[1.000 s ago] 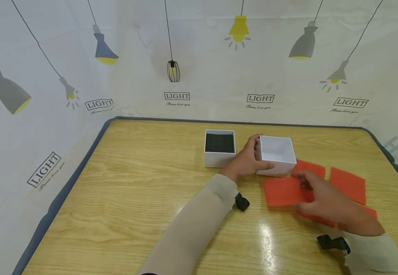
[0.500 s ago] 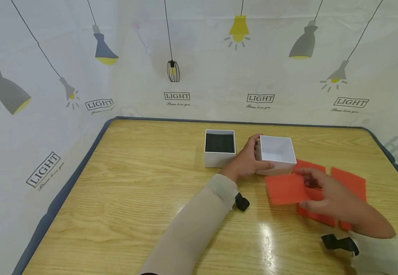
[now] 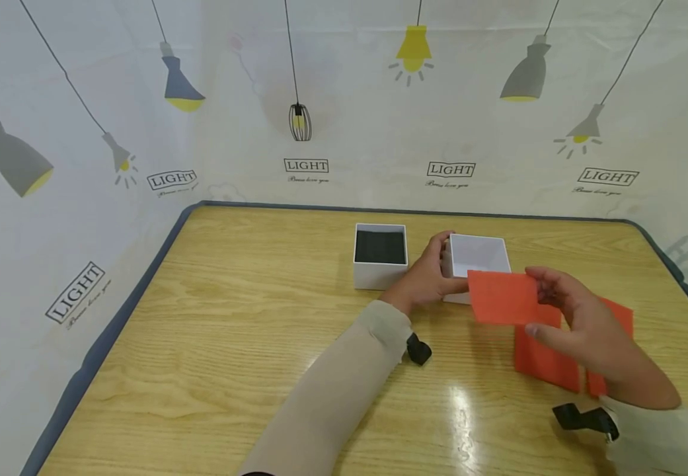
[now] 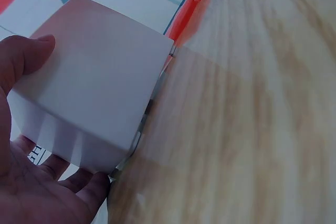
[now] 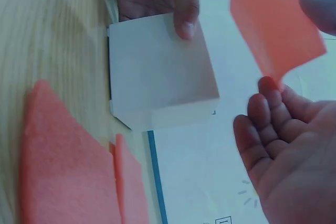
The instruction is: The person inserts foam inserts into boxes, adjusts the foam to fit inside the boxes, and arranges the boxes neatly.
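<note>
My left hand grips a white open-topped square box from its left side, thumb on the near wall and fingers on the left wall. In the left wrist view the box wall shows plain white. My right hand pinches a thin orange-red square sheet by its right part, between thumb and fingers. Raised off the table, the sheet overlaps the near rim of the box in the head view. In the right wrist view the held sheet bends slightly near the fingertips.
A second white box with a dark block or stack inside stands left of the gripped one. More orange-red sheets lie on the wooden table, partly under the right hand. A printed curtain rises behind the table.
The right hand has lifted the pinched sheet up and away from the table, up to the front of the box. The left hand and both boxes have stayed in place.
</note>
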Demonstrator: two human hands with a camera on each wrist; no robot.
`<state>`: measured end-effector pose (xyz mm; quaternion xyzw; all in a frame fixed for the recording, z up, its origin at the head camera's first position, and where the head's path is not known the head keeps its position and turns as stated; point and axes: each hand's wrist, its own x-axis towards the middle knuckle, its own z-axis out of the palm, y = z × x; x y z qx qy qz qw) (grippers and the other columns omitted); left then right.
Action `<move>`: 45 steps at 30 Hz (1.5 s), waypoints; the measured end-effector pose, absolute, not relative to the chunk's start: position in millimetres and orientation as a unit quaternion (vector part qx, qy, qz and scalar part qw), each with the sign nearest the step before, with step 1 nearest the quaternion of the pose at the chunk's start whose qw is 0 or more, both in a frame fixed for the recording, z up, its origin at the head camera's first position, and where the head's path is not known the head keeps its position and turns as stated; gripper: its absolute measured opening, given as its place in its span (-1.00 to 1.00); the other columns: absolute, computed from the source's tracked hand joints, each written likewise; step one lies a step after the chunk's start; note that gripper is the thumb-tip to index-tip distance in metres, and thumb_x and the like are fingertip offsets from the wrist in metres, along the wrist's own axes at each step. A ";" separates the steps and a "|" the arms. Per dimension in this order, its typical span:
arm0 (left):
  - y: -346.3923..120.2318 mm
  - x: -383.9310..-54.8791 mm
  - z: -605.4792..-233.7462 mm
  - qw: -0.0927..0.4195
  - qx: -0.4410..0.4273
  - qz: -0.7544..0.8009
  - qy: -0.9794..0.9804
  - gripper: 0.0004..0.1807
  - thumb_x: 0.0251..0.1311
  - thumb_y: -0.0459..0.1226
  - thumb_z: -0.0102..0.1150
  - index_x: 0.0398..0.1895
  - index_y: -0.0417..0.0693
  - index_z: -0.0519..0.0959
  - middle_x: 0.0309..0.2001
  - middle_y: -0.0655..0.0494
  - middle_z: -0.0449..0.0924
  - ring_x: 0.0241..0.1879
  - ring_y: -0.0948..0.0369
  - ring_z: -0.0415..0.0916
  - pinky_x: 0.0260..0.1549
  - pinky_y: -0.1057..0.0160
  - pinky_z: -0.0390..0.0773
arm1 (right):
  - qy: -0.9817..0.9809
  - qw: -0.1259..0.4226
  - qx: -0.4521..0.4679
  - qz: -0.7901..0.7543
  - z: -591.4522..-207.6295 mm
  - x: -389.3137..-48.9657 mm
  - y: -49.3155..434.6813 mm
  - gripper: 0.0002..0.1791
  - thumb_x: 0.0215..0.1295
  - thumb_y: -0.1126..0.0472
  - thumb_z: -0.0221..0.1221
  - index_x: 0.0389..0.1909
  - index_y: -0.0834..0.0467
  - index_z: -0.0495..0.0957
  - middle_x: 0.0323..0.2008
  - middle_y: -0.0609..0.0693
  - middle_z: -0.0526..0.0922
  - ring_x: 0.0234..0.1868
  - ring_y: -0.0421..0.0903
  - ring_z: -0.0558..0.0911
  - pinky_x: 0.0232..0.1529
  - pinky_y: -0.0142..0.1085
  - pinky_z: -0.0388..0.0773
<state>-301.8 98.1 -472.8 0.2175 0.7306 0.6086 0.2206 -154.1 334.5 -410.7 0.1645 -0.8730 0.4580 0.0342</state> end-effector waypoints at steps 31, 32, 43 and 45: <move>105.1 -299.6 -474.5 0.228 0.191 0.610 0.734 0.18 0.14 -0.21 0.60 0.68 0.35 -0.02 0.43 0.26 0.27 0.23 0.27 0.34 0.28 0.21 0.44 | -0.839 0.094 0.121 0.523 -399.1 -188.8 327.7 -0.14 0.34 0.58 0.23 0.62 0.24 0.17 0.13 -0.09 0.52 0.14 -0.17 0.47 0.13 -0.58 0.42; 104.8 -299.9 -474.3 0.227 0.192 0.611 0.734 0.18 0.14 -0.22 0.60 0.68 0.34 -0.02 0.43 0.26 0.27 0.24 0.27 0.33 0.30 0.19 0.43 | -0.833 0.097 0.123 0.531 -397.7 -191.2 326.7 -0.15 0.34 0.59 0.22 0.62 0.24 0.18 0.13 -0.08 0.53 0.14 -0.15 0.46 0.14 -0.56 0.41; 100.7 -301.1 -472.7 0.225 0.185 0.612 0.736 0.17 0.13 -0.25 0.60 0.67 0.34 0.00 0.42 0.27 0.28 0.26 0.28 0.33 0.33 0.20 0.40 | -0.796 0.121 0.098 0.585 -405.5 -209.0 318.4 -0.17 0.35 0.54 0.26 0.61 0.24 0.21 0.17 -0.11 0.50 0.18 -0.18 0.43 0.15 -0.55 0.40; 100.0 -301.2 -472.4 0.225 0.181 0.614 0.735 0.16 0.13 -0.26 0.60 0.66 0.35 0.01 0.42 0.27 0.29 0.26 0.28 0.33 0.32 0.20 0.41 | -0.802 0.114 0.083 0.581 -411.1 -212.3 317.6 -0.15 0.37 0.51 0.27 0.63 0.21 0.19 0.23 -0.15 0.48 0.20 -0.20 0.43 0.15 -0.57 0.40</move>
